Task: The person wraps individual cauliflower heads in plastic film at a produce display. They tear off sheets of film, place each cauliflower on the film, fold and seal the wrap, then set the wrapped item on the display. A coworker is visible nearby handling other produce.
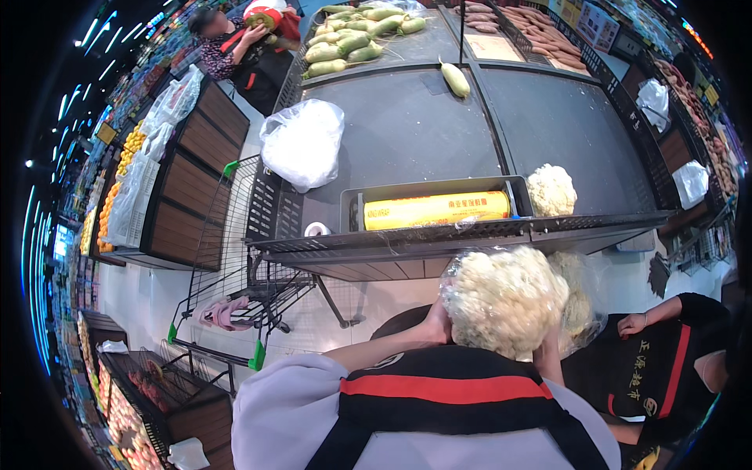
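A large cauliflower (502,296) in clear plastic film is in front of my chest. My left hand (437,324) grips it from the left, the fingers largely hidden behind it. My right hand (547,348) is on its lower right side, also mostly covered. Just right of it is another cauliflower (574,302) in clear plastic; what supports it is hidden. Beyond my hands, a yellow cling film box (435,210) lies in a grey tray (346,211) at the display's front edge. Right of the tray sits a bare cauliflower (551,189).
A white roll (317,229) and a plastic bag of white material (302,144) rest on the display stand (399,129). Farther back are green radishes (352,44). A shopping cart (223,282) stands left. One co-worker (640,352) is close on my right; another person (252,59) stands far left.
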### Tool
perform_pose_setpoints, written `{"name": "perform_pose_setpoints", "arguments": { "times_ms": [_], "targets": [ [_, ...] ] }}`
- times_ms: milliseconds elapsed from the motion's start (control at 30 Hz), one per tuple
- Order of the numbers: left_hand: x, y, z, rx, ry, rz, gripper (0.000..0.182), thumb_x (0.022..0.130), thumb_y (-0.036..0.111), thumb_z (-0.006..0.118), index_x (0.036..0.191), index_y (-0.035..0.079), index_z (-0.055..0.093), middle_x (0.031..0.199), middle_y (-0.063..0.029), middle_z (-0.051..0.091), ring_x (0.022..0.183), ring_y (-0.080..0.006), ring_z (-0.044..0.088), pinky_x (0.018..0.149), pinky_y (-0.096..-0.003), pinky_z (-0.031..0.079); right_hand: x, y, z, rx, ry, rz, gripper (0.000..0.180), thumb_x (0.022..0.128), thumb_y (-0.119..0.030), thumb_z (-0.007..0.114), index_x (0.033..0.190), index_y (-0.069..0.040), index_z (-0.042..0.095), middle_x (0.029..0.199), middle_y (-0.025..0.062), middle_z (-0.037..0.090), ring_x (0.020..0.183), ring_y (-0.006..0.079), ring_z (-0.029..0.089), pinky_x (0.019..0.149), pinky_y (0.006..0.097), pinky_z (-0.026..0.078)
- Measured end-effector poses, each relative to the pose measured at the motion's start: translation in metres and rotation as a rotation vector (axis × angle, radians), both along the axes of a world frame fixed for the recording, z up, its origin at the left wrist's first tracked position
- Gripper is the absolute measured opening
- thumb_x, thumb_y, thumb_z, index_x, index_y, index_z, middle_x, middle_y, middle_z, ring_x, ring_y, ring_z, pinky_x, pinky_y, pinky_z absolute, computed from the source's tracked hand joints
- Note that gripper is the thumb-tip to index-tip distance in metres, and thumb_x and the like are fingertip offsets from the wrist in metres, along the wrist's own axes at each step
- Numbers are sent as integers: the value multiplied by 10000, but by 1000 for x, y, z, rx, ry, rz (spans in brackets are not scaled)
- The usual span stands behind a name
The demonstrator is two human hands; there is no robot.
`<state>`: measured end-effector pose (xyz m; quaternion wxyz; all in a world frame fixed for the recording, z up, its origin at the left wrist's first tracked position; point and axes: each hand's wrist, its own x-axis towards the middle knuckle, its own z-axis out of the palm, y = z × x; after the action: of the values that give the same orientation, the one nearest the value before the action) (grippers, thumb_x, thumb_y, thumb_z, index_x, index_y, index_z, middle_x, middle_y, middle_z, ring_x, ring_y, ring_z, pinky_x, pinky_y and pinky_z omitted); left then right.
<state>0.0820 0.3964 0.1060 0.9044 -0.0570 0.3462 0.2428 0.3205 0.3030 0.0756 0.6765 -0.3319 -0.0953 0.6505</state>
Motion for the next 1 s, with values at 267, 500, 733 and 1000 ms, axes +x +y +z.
{"name": "perform_pose_setpoints", "arguments": {
  "times_ms": [267,500,733,1000],
  "targets": [
    [-62,85,42,172,226,403,615,943,536,423,1326,62,504,1308,-132,558,1163,-311,555,1011,-460,439,-37,115,21,113,-267,276,722,880,-286,634,1457,-78,253,1439,96,406,1296,248,432,1072,409,364],
    [-62,127,41,423,424,412,629,958,534,451,1313,16,495,1239,-89,602,1112,-201,583,965,-348,454,-18,150,40,197,-554,611,1069,646,-26,838,1485,-74,178,1433,78,383,1312,192,385,1074,368,345],
    [-42,146,43,435,434,276,680,957,569,402,1271,-23,517,1215,-147,607,1115,-244,587,975,-375,462,27,165,33,189,-680,840,1005,707,45,752,1505,-66,151,1444,74,375,1306,164,372,1048,336,377],
    [-36,201,79,719,497,-204,393,928,335,606,1153,14,637,1050,-52,661,953,-119,615,844,-265,485,25,210,102,130,-950,654,430,921,-31,499,1345,-11,427,1286,83,509,1225,171,471,1042,334,379]
  ]
}}
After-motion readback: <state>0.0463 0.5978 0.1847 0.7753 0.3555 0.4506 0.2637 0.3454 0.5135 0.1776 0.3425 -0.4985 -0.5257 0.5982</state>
